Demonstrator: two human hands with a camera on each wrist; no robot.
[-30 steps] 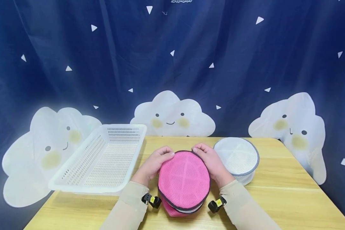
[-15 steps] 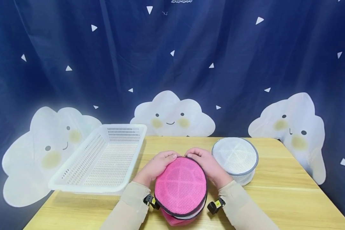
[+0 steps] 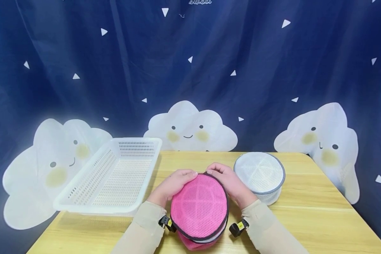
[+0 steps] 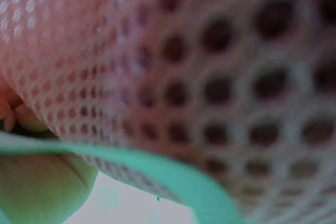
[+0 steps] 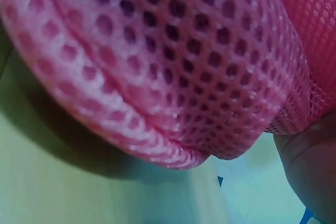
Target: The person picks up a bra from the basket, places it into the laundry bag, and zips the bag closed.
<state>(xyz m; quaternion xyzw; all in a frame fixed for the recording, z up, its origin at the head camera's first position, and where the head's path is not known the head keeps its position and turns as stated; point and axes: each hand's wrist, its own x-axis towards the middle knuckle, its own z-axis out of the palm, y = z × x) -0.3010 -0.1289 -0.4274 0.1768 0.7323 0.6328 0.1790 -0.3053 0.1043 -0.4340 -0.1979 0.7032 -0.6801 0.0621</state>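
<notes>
A round pink mesh laundry bag (image 3: 199,208) with a black zip edge lies in front of the person in the head view. Its lid sits tilted over the body, and a pale strip shows under the near rim. At the far left rim, the left hand (image 3: 177,183) grips the bag, thumb on top. The right hand (image 3: 230,181) pinches the black edge at the far side, close to the left thumb. Pink mesh (image 5: 194,66) fills most of the right wrist view. In the left wrist view the mesh (image 4: 173,77) is too close and blurred for finger detail.
To the left stands a white perforated plastic basket (image 3: 139,201). A round white mesh bag (image 3: 259,173) with a grey rim stands behind the right forearm. Both are on a wooden table (image 3: 317,218), backed by a dark blue curtain (image 3: 190,81) with clouds.
The pink bag has shifted slightly toward the person and left. Both hands have drawn closer together at its far rim. Over the last half second little has moved.
</notes>
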